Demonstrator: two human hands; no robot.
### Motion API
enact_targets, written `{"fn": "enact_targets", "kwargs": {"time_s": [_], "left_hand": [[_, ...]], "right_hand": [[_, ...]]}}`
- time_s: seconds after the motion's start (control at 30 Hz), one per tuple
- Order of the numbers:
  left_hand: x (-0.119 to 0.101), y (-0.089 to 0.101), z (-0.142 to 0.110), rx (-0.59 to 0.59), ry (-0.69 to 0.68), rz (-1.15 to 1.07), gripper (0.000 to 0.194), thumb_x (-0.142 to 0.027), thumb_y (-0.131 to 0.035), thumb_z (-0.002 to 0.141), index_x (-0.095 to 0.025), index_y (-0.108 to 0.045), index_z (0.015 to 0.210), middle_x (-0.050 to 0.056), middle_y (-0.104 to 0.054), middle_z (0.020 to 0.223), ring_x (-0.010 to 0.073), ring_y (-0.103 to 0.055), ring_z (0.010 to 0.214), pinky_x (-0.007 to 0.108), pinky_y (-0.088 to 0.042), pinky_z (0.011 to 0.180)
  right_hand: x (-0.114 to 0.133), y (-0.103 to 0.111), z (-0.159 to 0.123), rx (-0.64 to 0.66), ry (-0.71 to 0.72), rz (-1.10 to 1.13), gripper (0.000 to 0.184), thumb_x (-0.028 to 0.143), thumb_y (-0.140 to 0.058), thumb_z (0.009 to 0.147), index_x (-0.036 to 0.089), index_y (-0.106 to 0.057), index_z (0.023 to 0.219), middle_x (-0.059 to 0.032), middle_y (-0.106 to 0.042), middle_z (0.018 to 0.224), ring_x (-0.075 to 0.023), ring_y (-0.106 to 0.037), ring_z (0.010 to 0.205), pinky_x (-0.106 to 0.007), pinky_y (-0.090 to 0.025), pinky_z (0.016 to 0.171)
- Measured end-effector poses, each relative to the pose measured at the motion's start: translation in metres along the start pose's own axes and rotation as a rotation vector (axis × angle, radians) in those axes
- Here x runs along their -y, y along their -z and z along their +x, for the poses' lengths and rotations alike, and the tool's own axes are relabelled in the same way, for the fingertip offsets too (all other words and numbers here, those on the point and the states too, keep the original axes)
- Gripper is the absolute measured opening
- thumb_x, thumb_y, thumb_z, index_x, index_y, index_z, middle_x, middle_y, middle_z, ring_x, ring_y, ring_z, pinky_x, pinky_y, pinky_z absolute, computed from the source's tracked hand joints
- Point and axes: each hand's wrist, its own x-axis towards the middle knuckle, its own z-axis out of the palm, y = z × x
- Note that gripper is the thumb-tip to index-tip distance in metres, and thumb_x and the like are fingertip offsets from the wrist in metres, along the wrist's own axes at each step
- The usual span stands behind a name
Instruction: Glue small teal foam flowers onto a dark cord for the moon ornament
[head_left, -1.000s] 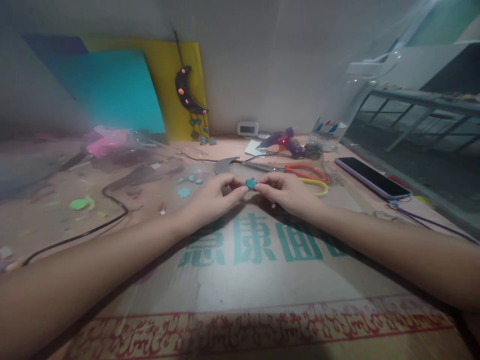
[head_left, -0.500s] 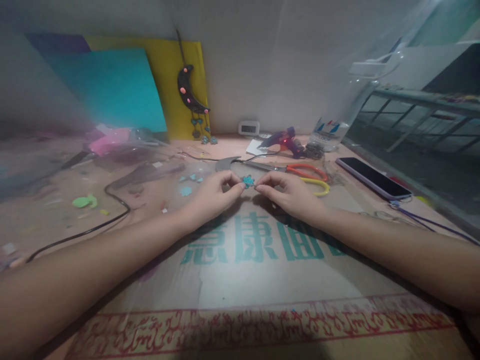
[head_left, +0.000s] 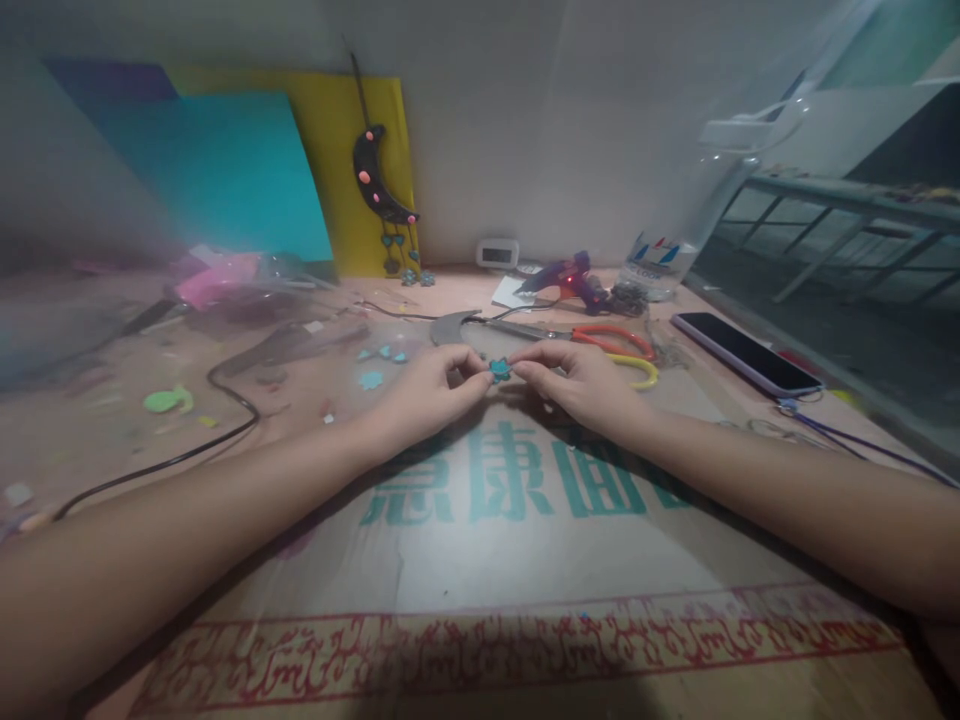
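Observation:
A small teal foam flower [head_left: 500, 370] is pinched between the fingertips of both my hands, just above a flattened cardboard sheet [head_left: 525, 560] with green characters. My left hand [head_left: 431, 390] grips it from the left, fingers curled. From the right, my right hand [head_left: 577, 380] holds it with thumb and forefinger pressed together. Orange and yellow scissors [head_left: 611, 345] lie just behind my right hand.
A glue gun [head_left: 562, 280] with a red light, a bottle [head_left: 660, 265] and a phone [head_left: 742, 355] sit at the back right. Black cable [head_left: 225, 395], green scrap [head_left: 166, 400] and teal cut-outs [head_left: 379, 355] lie left. A dark moon ornament [head_left: 375, 185] hangs on yellow and teal sheets.
Half a second ago my fingertips were slightly apart with the flower at my left fingers; now both hands have closed together on it again.

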Motion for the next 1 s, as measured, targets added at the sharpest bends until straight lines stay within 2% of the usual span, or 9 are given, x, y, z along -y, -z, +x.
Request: {"fn": "enact_targets", "kwargs": {"time_s": [0.1,0.23,0.3,0.43,0.53,0.63,0.73,0.9,1.0], "left_hand": [[0.0,0.001,0.0,-0.009,0.012,-0.013,0.021,-0.034,-0.053,0.085,-0.017,-0.062,0.077,0.0,-0.064,0.074,0.0155,-0.056,0.071,0.026,-0.041,0.065],[0.0,0.002,0.001,-0.027,0.033,-0.041,0.02,-0.034,-0.053,0.084,-0.018,-0.061,0.076,0.001,-0.065,0.074,0.0166,-0.058,0.072,0.027,-0.043,0.067],[0.0,0.002,0.003,-0.047,0.049,-0.074,0.018,-0.032,-0.055,0.083,-0.018,-0.06,0.074,0.001,-0.064,0.074,0.0168,-0.058,0.072,0.028,-0.044,0.068],[0.002,0.002,0.006,-0.095,0.099,-0.137,0.018,-0.031,-0.058,0.083,-0.018,-0.057,0.069,0.0,-0.06,0.069,0.0151,-0.056,0.068,0.027,-0.044,0.065],[0.003,0.002,0.005,-0.125,0.099,-0.192,0.02,-0.035,-0.058,0.084,-0.019,-0.056,0.072,-0.001,-0.058,0.068,0.0143,-0.055,0.065,0.026,-0.044,0.061],[0.0,0.003,0.002,-0.157,0.031,-0.22,0.019,-0.035,-0.057,0.085,-0.019,-0.055,0.075,-0.001,-0.06,0.074,0.0143,-0.057,0.071,0.026,-0.045,0.065],[-0.004,0.003,-0.001,-0.147,-0.036,-0.178,0.019,-0.033,-0.056,0.086,-0.018,-0.055,0.074,0.0,-0.062,0.078,0.0146,-0.057,0.076,0.026,-0.045,0.071],[-0.002,0.002,-0.001,-0.08,-0.04,-0.1,0.021,-0.034,-0.055,0.087,-0.018,-0.057,0.076,-0.001,-0.063,0.078,0.0149,-0.057,0.076,0.026,-0.044,0.073],[0.001,0.001,0.0,-0.063,-0.035,-0.086,0.022,-0.036,-0.054,0.087,-0.018,-0.057,0.075,-0.001,-0.063,0.077,0.0153,-0.057,0.076,0.026,-0.044,0.072]], "right_hand": [[-0.002,0.0,0.001,0.018,-0.003,0.005,0.033,0.043,-0.059,0.089,0.016,-0.063,0.108,0.0025,-0.06,0.065,-0.0118,-0.054,0.052,-0.025,-0.043,0.051],[-0.003,0.002,0.002,-0.205,0.236,-0.116,0.028,0.036,-0.068,0.083,0.018,-0.061,0.104,-0.0052,-0.066,0.091,-0.018,-0.061,0.082,-0.031,-0.048,0.074],[-0.001,0.004,-0.001,-0.277,0.325,-0.186,0.019,0.035,-0.067,0.083,0.019,-0.063,0.091,-0.0056,-0.066,0.089,-0.0185,-0.059,0.082,-0.031,-0.046,0.075],[0.006,0.005,-0.009,0.005,0.25,-0.231,0.032,0.042,-0.055,0.091,0.018,-0.067,0.075,-0.0005,-0.061,0.061,-0.013,-0.051,0.057,-0.026,-0.038,0.057],[0.008,0.002,-0.01,0.195,0.143,-0.201,0.035,0.042,-0.048,0.095,0.017,-0.073,0.096,0.0018,-0.057,0.057,-0.0123,-0.051,0.054,-0.025,-0.037,0.055],[0.008,0.001,-0.006,0.154,0.042,-0.082,0.044,0.043,-0.044,0.097,0.015,-0.065,0.123,0.0037,-0.054,0.055,-0.0119,-0.048,0.05,-0.024,-0.036,0.05],[0.006,0.0,-0.004,0.071,-0.017,0.16,0.051,0.044,-0.043,0.097,0.016,-0.049,0.139,-0.0005,-0.066,0.073,-0.0113,-0.053,0.053,-0.023,-0.04,0.048],[0.005,-0.001,-0.005,-0.033,0.059,0.151,0.034,0.043,-0.049,0.095,0.017,-0.071,0.091,-0.0097,-0.067,0.113,-0.0134,-0.065,0.072,-0.028,-0.053,0.065],[0.004,0.0,-0.006,-0.103,0.082,0.057,0.021,0.038,-0.057,0.09,0.019,-0.066,0.093,-0.0065,-0.069,0.105,-0.0155,-0.067,0.078,-0.029,-0.053,0.069]]}}
